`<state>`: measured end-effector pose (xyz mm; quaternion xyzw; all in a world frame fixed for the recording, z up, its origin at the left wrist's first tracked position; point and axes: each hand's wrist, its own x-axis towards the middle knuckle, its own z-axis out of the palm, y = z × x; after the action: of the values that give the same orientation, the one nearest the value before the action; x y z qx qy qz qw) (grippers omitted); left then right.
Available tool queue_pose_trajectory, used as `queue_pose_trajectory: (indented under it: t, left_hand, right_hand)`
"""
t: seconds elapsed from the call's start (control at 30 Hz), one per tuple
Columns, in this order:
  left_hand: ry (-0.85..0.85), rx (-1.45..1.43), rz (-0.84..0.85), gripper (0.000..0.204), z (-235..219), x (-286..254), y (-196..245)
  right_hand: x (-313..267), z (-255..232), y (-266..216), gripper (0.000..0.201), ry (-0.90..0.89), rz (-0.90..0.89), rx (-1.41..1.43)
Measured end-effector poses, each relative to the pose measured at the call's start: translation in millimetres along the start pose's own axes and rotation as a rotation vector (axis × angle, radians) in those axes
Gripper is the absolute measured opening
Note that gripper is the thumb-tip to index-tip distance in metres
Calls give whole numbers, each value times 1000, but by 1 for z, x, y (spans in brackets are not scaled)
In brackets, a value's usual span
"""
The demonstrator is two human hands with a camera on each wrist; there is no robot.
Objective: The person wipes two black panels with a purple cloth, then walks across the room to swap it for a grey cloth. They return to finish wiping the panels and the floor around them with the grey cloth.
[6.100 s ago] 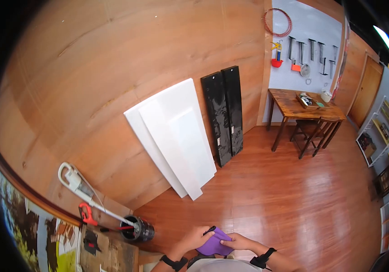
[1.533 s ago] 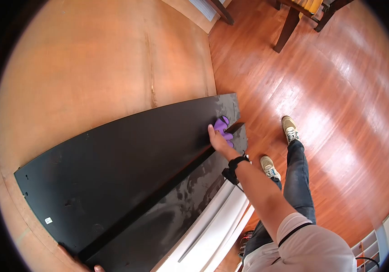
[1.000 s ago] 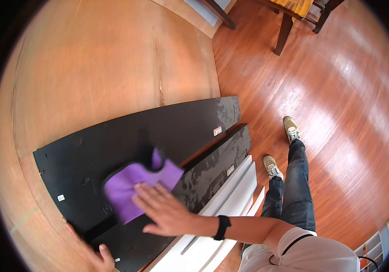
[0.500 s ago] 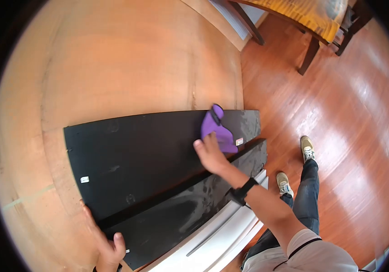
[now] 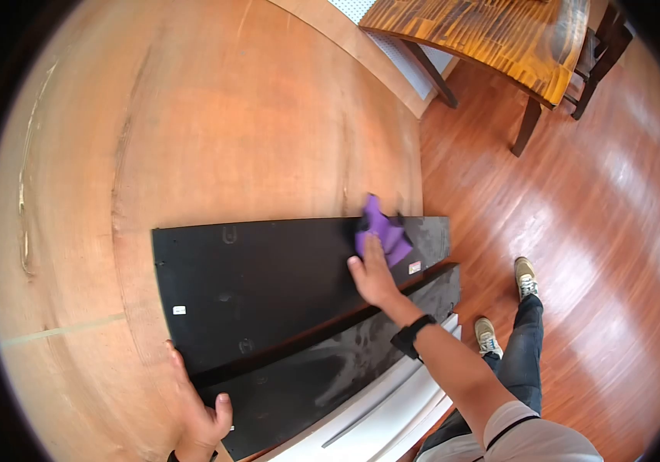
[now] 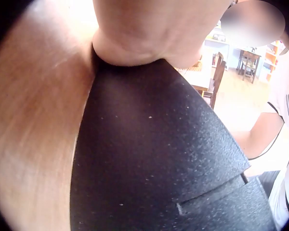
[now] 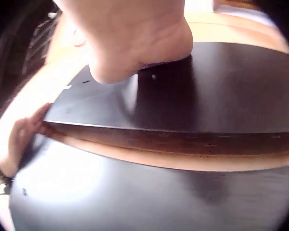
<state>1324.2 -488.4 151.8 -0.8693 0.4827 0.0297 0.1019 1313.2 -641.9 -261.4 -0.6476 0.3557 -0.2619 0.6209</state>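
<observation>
Two long black boards lean side by side against the wooden wall: the far board (image 5: 284,266) and the near board (image 5: 330,358), whose face carries dull, smudged patches. Fingers straight and thumb spread, my right hand (image 5: 378,283) presses a purple cloth (image 5: 395,248) on the far board toward its lower end, close to a small label. At the upper ends of the boards, my left hand (image 5: 201,412) grips the near board, with its thumb on the front face and its fingers reaching behind. The right wrist view shows the right palm (image 7: 135,53) low over the black surface.
White panels (image 5: 380,408) stand next to the near black board. A wooden table (image 5: 492,38) with a dark chair (image 5: 603,58) is at the upper right. The person's shoes (image 5: 526,277) rest on the reddish wood floor (image 5: 599,231).
The right hand has swept the purple cloth from the upper part of the far board to near its lower end; the cloth is now more bunched. The left hand stays at the boards' upper ends.
</observation>
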Motion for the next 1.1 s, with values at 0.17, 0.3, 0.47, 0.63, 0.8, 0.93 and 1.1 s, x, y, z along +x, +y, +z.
queue_pose_trajectory:
  t: [0.17,0.3,0.47,0.63,0.8,0.93,1.1]
  left_hand:
    - [-77,139,-192,81,-6,-4,8]
    - [-40,167,-46,78,-15,14,28]
    - [29,-66,-135,83,-6,14,20]
    - [-26,42,-196,92,-2,12,11]
    - [7,197,-121,82,1,0,-11]
    - [-10,246,-106,78,-3,-4,-10]
    - [28,161,-126,78,4,4,-2]
  right_hand:
    - [8,-39,19,58,-626,544,221]
    - [-44,-36,-61,54,-137,-155,221]
    - [-50,-52,-102,66,-434,-398,153]
    - [-28,-44,-35,68,-324,-416,26]
    - [7,-40,71,59,-197,73,78]
    - [3,-56,139,27,-205,241,-75]
    - [-69,-118,157,19,-143,251,-88]
